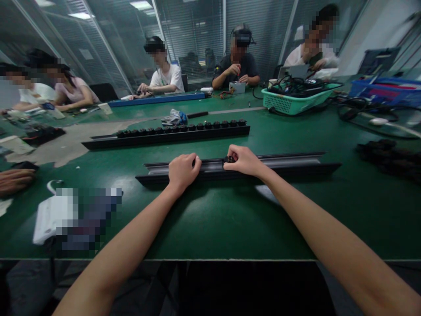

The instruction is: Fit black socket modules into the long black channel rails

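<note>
A long black channel-shaped rail [296, 167] with a grey inner face lies crosswise on the green table in front of me. My left hand [184, 170] is closed over its left half, fingers curled at the channel; anything inside them is hidden. Right of the rail's middle, my right hand [245, 159] pinches a small black round part [230, 160] at the channel, its thumb and forefinger around it. Farther back lies a second black rail [171, 136], with a row of several similar black parts [184, 128] along it.
A green basket [289, 103] heaped with black cables stands at the back right, beside a blue bin [388, 92]. Dark clustered parts [391, 158] lie at the right. A white object [49, 215] is near the left front. Several people sit across the table.
</note>
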Demonstrator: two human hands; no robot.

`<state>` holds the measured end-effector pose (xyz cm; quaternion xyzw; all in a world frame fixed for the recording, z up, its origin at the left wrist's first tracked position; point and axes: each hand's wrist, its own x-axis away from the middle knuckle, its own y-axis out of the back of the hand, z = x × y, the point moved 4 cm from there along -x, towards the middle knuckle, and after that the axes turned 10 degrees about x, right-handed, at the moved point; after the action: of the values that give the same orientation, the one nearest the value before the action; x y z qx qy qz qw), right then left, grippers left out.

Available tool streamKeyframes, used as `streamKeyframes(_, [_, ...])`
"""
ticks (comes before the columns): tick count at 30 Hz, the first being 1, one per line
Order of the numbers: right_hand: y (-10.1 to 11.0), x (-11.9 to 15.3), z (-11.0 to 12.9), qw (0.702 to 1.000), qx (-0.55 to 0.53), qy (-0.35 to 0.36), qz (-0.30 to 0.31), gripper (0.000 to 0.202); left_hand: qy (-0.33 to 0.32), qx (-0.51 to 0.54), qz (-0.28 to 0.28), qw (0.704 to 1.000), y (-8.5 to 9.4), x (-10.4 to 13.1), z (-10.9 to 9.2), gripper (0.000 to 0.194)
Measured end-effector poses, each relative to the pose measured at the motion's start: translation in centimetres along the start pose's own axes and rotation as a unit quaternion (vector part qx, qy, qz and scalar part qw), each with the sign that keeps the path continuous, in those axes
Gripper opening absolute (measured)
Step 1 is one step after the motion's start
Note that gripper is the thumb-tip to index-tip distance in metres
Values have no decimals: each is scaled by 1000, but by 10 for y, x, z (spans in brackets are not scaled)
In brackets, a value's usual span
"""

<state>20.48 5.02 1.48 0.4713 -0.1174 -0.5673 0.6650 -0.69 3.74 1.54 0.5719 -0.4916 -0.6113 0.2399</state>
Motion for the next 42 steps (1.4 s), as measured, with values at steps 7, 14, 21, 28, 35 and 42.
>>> streamKeyframes(7, [1, 0, -3, 1000, 2, 0, -16, 26, 3, -6, -6, 1000, 0, 0, -1, 40])
streamKeyframes(14, [2, 0, -2, 1000, 9, 5, -22, 27, 4, -8, -3, 1000, -1, 0, 0, 41])
streamKeyframes(21, [-2, -3, -3, 999, 44, -17, -21, 28, 11, 1, 12, 1000, 1, 0, -2, 40])
streamKeyframes(28, [8, -8, -1, 996, 47, -31, 67, 24, 12, 5, 10, 1000, 1, 0, 1, 39])
streamKeyframes(35, [14, 4, -8, 992, 17, 48, 114, 32, 2, -4, 3, 1000, 2, 0, 1, 38])
streamKeyframes(42, [7, 17, -12, 994, 71, 88, 12, 30, 3, -1, -3, 1000, -1, -1, 1, 41])
